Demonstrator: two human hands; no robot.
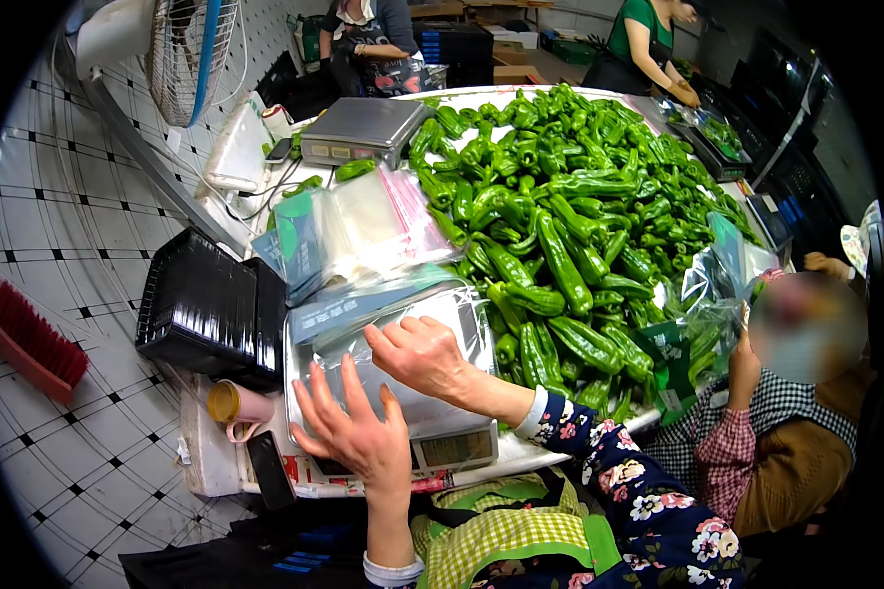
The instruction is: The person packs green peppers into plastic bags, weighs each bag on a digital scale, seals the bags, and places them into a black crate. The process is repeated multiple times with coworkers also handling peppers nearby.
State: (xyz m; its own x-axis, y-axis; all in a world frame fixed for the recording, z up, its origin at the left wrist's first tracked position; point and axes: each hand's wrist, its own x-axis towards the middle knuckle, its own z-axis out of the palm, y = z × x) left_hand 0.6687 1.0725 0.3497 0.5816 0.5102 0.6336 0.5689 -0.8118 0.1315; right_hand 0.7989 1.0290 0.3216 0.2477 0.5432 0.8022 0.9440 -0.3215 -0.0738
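Observation:
A clear plastic bag with a blue-green printed band [339, 313] lies flat across a scale with a metal platform [453, 449]. Over the lower left of the bag, my left hand [357, 431] is spread with its fingers apart and nothing in it. My right hand [418, 355] is above the bag, fingers curled; whether they pinch any film cannot be seen. Just behind the scale lies a stack of clear printed bags [361, 221]. A large heap of green peppers [560, 250] covers the table to the right of both hands.
Black plastic trays [210, 309], a pink mug [243, 403] and a phone [270, 470] are at the left. A second scale [365, 125] stands farther back, near a fan [191, 59]. At right, a co-worker's hand [742, 364] holds a bag of peppers [696, 346]. Two more people stand beyond.

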